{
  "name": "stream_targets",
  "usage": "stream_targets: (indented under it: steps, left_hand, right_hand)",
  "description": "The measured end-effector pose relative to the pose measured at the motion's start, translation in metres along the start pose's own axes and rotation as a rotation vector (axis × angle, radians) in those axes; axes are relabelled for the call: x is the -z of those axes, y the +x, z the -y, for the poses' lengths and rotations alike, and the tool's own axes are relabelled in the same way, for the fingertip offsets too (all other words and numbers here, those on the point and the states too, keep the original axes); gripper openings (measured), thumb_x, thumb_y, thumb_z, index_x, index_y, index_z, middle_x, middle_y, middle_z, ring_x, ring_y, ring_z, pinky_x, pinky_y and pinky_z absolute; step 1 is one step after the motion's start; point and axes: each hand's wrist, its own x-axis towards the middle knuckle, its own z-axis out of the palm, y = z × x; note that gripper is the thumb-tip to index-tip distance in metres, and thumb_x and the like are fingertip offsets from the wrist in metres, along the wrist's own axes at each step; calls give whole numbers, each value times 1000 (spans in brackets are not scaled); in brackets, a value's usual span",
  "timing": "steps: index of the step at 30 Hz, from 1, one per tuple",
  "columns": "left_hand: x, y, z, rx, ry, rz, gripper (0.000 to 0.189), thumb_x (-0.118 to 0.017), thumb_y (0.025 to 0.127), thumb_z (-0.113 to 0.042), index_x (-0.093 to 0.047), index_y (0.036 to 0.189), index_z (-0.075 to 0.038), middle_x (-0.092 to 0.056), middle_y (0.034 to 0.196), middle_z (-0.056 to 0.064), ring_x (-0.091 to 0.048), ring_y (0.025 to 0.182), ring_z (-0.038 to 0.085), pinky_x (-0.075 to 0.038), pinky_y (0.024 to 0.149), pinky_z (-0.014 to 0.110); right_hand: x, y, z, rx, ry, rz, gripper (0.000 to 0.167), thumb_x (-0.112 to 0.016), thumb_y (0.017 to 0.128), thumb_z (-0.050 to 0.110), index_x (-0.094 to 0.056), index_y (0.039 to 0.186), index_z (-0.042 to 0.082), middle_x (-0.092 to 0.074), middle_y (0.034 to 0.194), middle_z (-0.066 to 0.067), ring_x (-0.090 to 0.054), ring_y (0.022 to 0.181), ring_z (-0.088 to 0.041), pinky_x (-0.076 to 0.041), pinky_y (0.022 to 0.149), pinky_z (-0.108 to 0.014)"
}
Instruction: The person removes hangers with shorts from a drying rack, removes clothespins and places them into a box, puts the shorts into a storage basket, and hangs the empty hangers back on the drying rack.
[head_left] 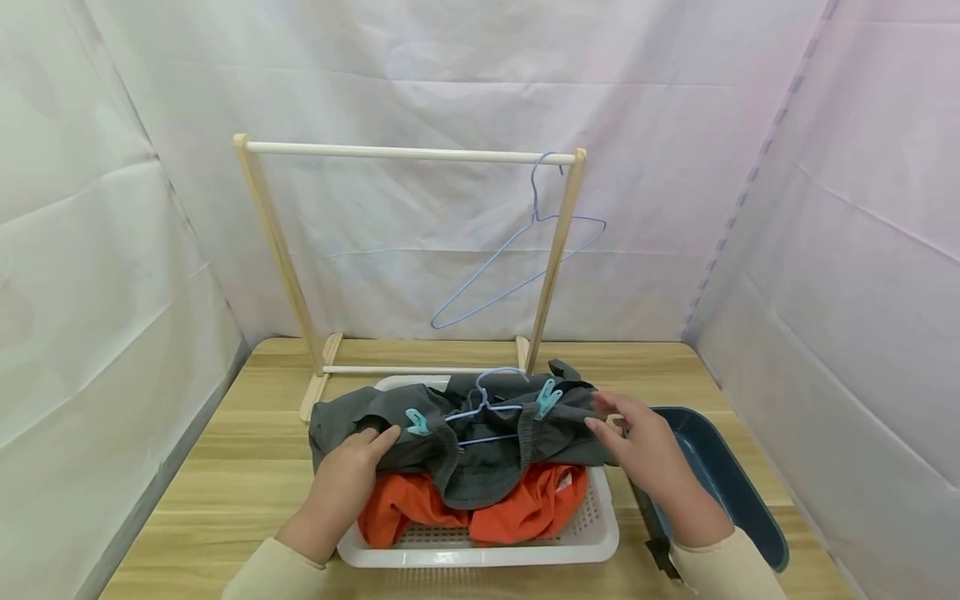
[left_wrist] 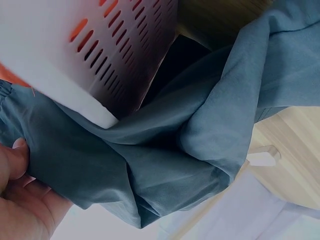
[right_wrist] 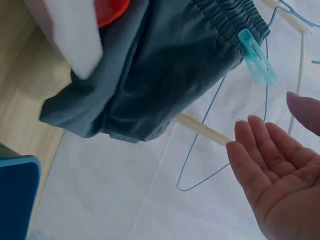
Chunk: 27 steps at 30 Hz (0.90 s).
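Observation:
Dark grey pants (head_left: 487,487) with a gathered elastic waistband (right_wrist: 225,15) lie over a white basket (head_left: 600,546). A blue wire hanger (head_left: 483,408) lies at the waistband, with a turquoise clothespin (head_left: 417,422) at the left and another clothespin (head_left: 548,398) at the right. My left hand (head_left: 348,467) pinches the pants' fabric left of the left clothespin; in the left wrist view its thumb (left_wrist: 19,157) lies over the cloth. Beside the right part of the pants, my right hand (head_left: 648,446) has relaxed fingers and holds nothing.
Orange cloth (head_left: 525,504) lies in the basket under the pants. Behind stands a wooden rack (head_left: 412,152) with an empty blue hanger (head_left: 487,262) on its right end. A dark blue tray (head_left: 720,467) sits at the right, a black strap (head_left: 660,550) beside it.

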Motion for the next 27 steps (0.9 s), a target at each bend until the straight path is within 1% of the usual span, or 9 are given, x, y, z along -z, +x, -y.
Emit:
stream_targets:
  steps: [4,9,13,18,23,27]
  left_hand:
    - [-2,1,1,8,8,0,50,-68,71,18,-69,113,-10,-64,89,11,-65,80,29,-58,66,42]
    - [-3,2,1,9,7,6,50,-68,72,18,-69,113,-10,-64,89,11,-66,81,29,-58,67,42]
    - [-2,2,-1,11,3,12,50,-67,72,18,-69,113,-10,-64,89,11,-65,81,29,-58,68,42]
    - [-2,2,-2,6,1,4,49,-68,72,17,-69,113,-10,-63,88,11,-65,80,29,-58,67,42]
    - [-1,0,-3,11,9,1,49,-69,71,16,-69,113,-9,-63,87,11,-64,80,29,-58,66,42]
    - [-1,-1,-4,14,12,3,49,-69,71,16,-68,113,-9,-62,86,11,-64,80,29,-58,66,43]
  right_hand:
    - [-2,10,1,25,56,41,45,-64,93,16,-54,134,0,-61,127,-15,-56,118,-33,-48,95,-52]
    - [-6,20,4,54,134,92,46,-61,95,18,-52,136,1,-58,131,-16,-55,120,-33,-47,96,-52]
    - [-9,26,6,70,178,119,45,-58,97,20,-51,137,0,-57,133,-17,-54,121,-33,-48,96,-50]
    - [-12,33,9,77,199,150,43,-54,100,19,-49,139,1,-56,135,-16,-52,125,-32,-47,98,-49]
    - [-15,40,10,83,199,199,43,-50,101,20,-47,141,4,-54,137,-16,-51,126,-33,-46,99,-51]
    - [-17,43,9,63,203,248,44,-47,102,23,-46,143,6,-51,140,-16,-48,128,-35,-44,100,-53]
